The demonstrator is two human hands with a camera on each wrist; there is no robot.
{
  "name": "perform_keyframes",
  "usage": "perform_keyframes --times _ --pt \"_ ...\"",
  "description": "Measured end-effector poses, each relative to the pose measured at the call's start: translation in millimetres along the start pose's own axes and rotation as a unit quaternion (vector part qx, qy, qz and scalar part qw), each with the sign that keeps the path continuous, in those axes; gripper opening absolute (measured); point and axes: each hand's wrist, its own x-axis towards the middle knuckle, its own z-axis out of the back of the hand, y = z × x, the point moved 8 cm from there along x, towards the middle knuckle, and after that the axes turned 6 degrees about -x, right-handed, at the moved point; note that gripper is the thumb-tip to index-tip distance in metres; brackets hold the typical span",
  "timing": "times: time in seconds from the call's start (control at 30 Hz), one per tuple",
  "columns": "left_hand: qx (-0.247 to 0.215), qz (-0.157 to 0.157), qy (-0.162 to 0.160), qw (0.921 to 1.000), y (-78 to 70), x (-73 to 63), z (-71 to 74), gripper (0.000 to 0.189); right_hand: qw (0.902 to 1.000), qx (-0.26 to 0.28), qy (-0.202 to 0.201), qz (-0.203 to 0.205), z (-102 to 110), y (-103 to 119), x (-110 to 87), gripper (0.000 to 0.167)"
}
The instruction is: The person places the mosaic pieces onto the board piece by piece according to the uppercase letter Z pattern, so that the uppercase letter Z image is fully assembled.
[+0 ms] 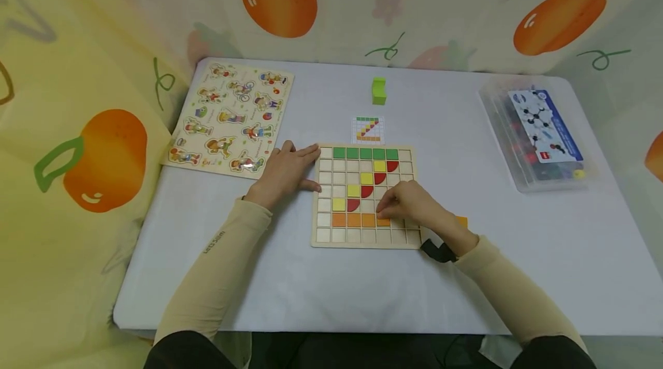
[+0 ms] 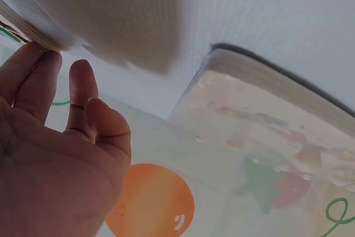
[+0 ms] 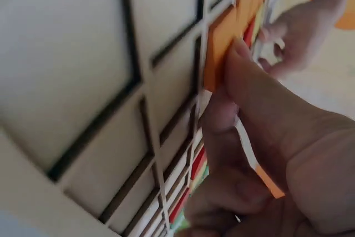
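Observation:
A wooden grid board [image 1: 383, 236] lies in the middle of the table. Green tiles [image 1: 365, 153] line its top, with yellow squares [image 1: 353, 190] and red quarter-round tiles [image 1: 366, 191] running diagonally below. Lower down is a row of orange squares [image 1: 354, 220]. My right hand [image 1: 411, 203] pinches an orange square tile [image 3: 218, 45] between thumb and finger at the right end of that row. Another orange piece [image 3: 269, 181] shows within the same hand. My left hand [image 1: 286, 173], fingers extended, rests at the board's left edge.
A pattern card [image 1: 368, 130] lies just beyond the board, and light green blocks [image 1: 378, 91] stand farther back. At left is a picture puzzle board [image 1: 217, 133]; at right, a clear plastic case [image 1: 533, 144]. Something orange [image 1: 462, 221] shows beside the right wrist.

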Motion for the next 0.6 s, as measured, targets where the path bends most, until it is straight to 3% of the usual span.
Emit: perform_keyframes --times 0.23,0.43,0.6 --pt "-0.001 0.001 -0.004 1.0000 0.0 -0.2 -0.1 0.094 0.9973 -0.068 -0.027 -0.012 4 6 -6.2 0.011" --pt "-0.011 0.003 -0.003 0.9999 -0.2 -1.1 0.5 0.094 0.9979 -0.063 -0.013 -0.002 4 5 -6.2 0.013" --pt "-0.018 0.010 0.004 0.9998 0.6 -0.4 -1.5 0.093 0.9952 -0.079 -0.054 0.020 17 0 -11.5 0.017"
